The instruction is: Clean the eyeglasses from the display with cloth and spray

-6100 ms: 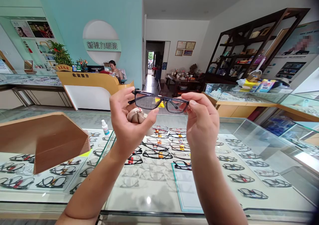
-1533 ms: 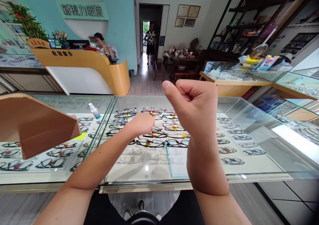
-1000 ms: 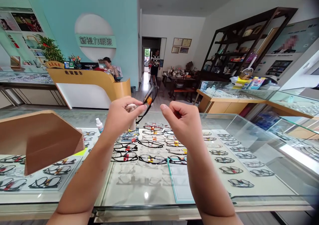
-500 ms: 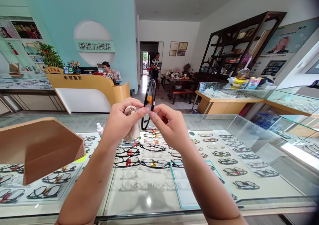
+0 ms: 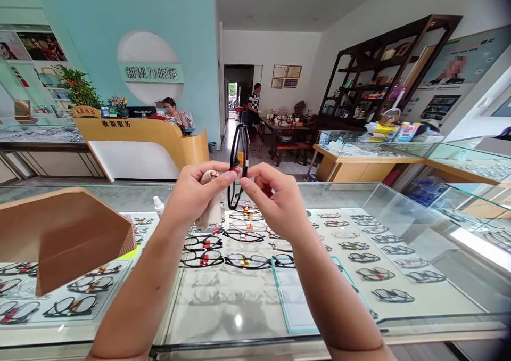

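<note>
A pair of black-framed glasses [image 5: 238,137] with an orange tag stands on end between my hands, above the glass counter. My left hand [image 5: 202,190] pinches the frame near its middle with thumb and forefinger. Tucked in that palm is a pale cloth [image 5: 211,212] with a red mark, partly hidden by the fingers. From the other side, my right hand [image 5: 273,196] grips the frame between thumb and forefinger, its other fingers curled. Under the counter's glass, several glasses [image 5: 247,261] lie in rows below my hands.
A brown box-like object [image 5: 72,233] covers the counter's left side, near a small white bottle [image 5: 158,205]. A teal-edged sheet [image 5: 299,308] lies by my right forearm. Beyond are a cash desk [image 5: 136,137] with a seated person, a second person [image 5: 254,105] by a dark table, and another display case [image 5: 359,153].
The glasses have turned slightly in my fingers, while both hands stay almost in place. In the background, the standing person has moved right and leans towards the table.
</note>
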